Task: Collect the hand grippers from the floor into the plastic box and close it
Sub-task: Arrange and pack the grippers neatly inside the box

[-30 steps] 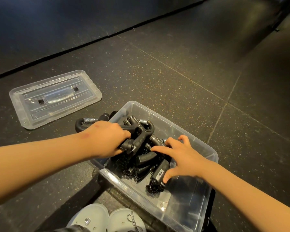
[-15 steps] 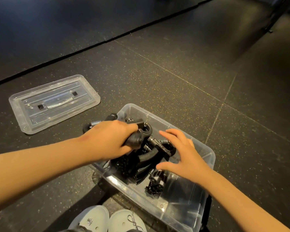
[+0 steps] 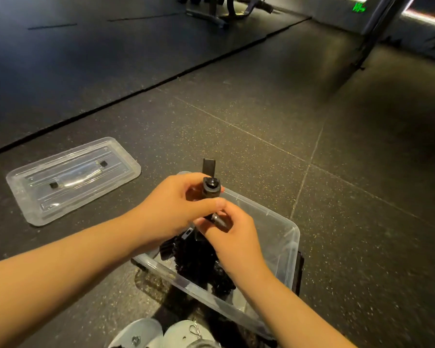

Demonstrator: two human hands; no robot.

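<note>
A clear plastic box (image 3: 284,237) stands open on the dark floor in front of me, with several black hand grippers (image 3: 199,262) piled inside. Above its far left corner my left hand (image 3: 171,212) is closed around a black hand gripper (image 3: 210,187) held upright, one handle end poking up past my fingers. My right hand (image 3: 234,239) pinches the lower metal end of the same gripper just below the left thumb. The box's clear lid (image 3: 70,179) lies flat on the floor to the left, apart from the box.
My two light shoes (image 3: 161,334) show at the bottom edge, right in front of the box. A floor seam (image 3: 136,92) runs diagonally behind the lid. Gym equipment legs (image 3: 211,13) stand far back, and a dark post (image 3: 372,38) rises at the far right.
Both hands rose out of the box: the left lifted one hand gripper upright above the rim, and the right left the pile and took its lower end. The view tilted up.
</note>
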